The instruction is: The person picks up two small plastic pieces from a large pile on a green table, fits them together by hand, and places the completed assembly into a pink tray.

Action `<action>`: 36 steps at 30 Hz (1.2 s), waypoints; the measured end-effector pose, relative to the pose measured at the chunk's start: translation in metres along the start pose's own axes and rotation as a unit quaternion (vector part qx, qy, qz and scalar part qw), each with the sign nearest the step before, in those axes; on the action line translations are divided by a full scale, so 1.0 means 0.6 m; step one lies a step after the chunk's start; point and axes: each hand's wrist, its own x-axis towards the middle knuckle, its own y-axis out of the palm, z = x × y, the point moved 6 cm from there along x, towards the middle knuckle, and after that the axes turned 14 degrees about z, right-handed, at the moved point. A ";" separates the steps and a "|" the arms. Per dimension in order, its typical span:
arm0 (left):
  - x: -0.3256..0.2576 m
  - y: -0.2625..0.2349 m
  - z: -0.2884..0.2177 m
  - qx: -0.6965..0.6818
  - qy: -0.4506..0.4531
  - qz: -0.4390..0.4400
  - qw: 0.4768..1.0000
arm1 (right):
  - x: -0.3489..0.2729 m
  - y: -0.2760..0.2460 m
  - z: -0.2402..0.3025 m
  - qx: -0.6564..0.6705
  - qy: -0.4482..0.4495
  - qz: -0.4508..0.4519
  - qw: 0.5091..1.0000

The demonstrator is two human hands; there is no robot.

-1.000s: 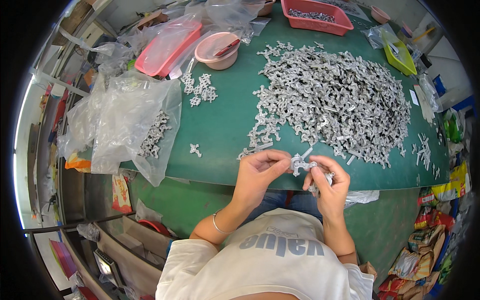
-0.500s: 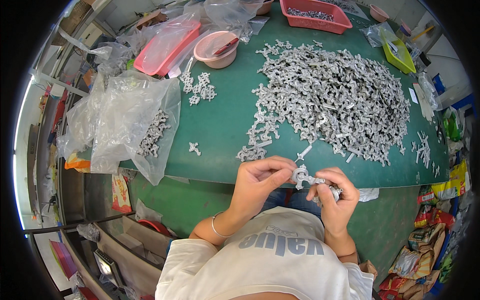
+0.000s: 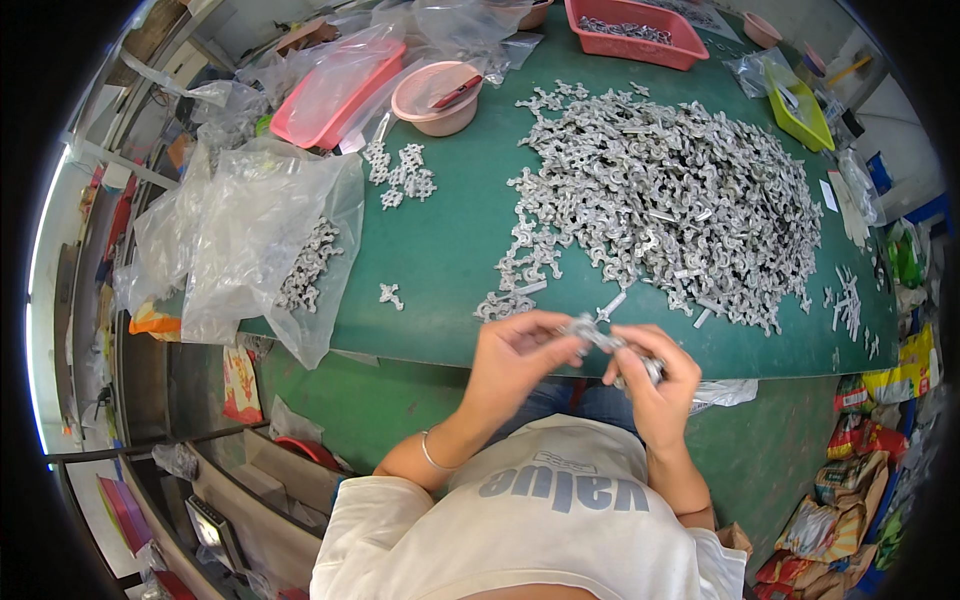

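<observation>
Just over the near edge of the table, a small silver-grey cast metal part [image 3: 597, 336] is held between my two hands, smeared by motion. My left hand [image 3: 522, 362] pinches its left end between thumb and fingertips. The fingers of my right hand [image 3: 660, 378] close on its right end, and a second metal piece [image 3: 652, 371] shows within that hand. Beyond the hands lie a grey rod-like piece [image 3: 611, 305] and a small cluster of castings [image 3: 503, 305]. A large heap of similar castings [image 3: 690, 200] covers the table's right half.
On the left, a clear plastic bag [image 3: 255, 235] holds castings, near a single casting [image 3: 391, 296] and a small group [image 3: 407, 175]. Behind stand a pink bowl [image 3: 437, 120], pink trays [image 3: 640, 48] and a yellow-green tray [image 3: 800, 115]. Thin rods [image 3: 848, 305] lie right on the green table [image 3: 430, 260].
My right hand has moved left, closer to my left hand. The held part has shifted slightly left and up, and its right end has turned.
</observation>
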 end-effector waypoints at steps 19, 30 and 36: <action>-0.026 -0.245 -0.022 0.180 0.134 -0.249 0.942 | 0.148 0.054 -0.190 -0.571 0.081 0.046 0.815; 0.014 -0.046 -0.005 0.224 0.072 -0.035 0.971 | 0.063 -0.007 -0.129 0.110 0.190 0.039 0.975; 0.016 -0.013 -0.037 0.291 0.098 0.018 0.951 | 0.027 0.016 -0.084 0.245 0.162 0.104 0.950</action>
